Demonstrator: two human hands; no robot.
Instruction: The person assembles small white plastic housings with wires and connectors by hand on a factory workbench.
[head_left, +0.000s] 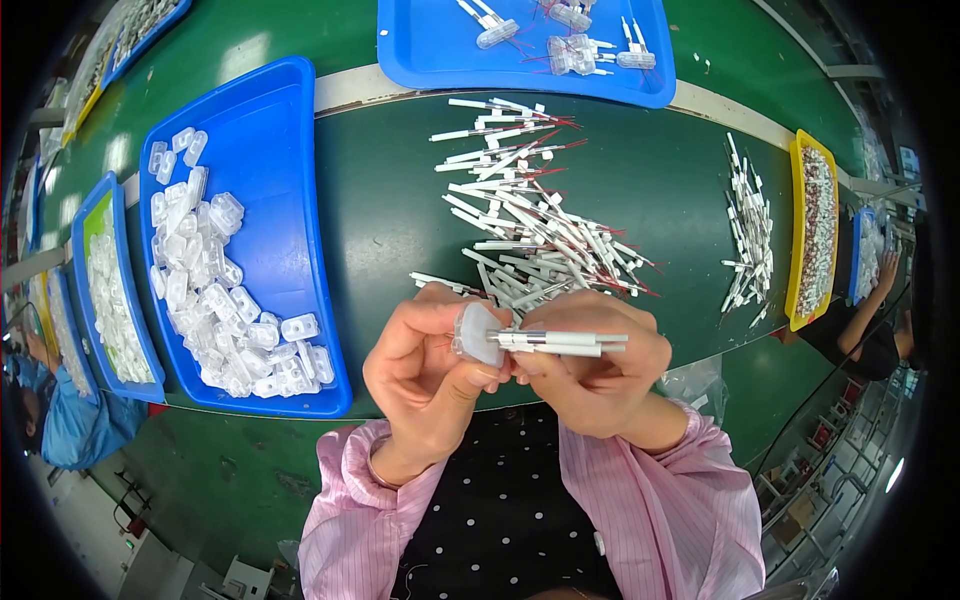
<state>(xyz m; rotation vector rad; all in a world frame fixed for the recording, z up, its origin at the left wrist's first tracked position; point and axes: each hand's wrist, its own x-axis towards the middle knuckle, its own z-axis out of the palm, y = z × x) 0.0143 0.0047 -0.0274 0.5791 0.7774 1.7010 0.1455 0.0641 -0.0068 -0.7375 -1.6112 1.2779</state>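
Between the fingers of my left hand (425,375) is a translucent plastic housing (477,335), its broad face turned to the right. My right hand (600,370) pinches a pair of white rods (565,343) that lie side by side and point right. Their metal inner ends meet the housing; whether they sit inside it I cannot tell. Both hands are close together above the near table edge. Just beyond them spreads a loose pile of white rods with thin red wires (540,215).
At left stands a blue tray (285,200) of clear plastic housings. Another blue tray (430,60) at the back holds several joined pieces. To the right lie a smaller pile of white rods (748,230) and a yellow tray (800,290) of small parts. Other people sit at both sides.
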